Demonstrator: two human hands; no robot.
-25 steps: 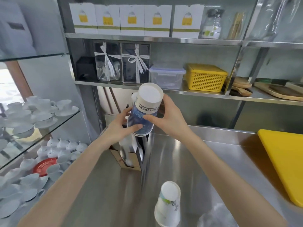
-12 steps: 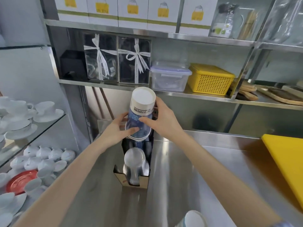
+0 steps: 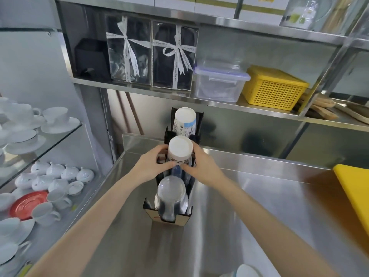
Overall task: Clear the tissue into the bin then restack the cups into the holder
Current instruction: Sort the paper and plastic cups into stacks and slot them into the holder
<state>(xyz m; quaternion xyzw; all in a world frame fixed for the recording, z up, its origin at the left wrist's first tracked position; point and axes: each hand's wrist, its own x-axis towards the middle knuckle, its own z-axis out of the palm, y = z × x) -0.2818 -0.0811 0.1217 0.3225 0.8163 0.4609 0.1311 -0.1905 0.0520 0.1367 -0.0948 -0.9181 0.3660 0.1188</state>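
One view only, from a camera worn on the head, looking forward and steeply down along both forearms. It sits close above the steel surface [image 3: 259, 206], whose near edge falls below the frame. The holder [image 3: 169, 215] runs up the middle toward the far edge, with the hands [image 3: 151, 166] near the centre. Shelves [image 3: 219, 104] fill the top, glass shelving [image 3: 50, 144] the left side, bent by the wide lens

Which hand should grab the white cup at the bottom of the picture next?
Probably the right hand: the white paper cup lies low on the right of the steel counter, under that forearm. The left hand would have to cross over.
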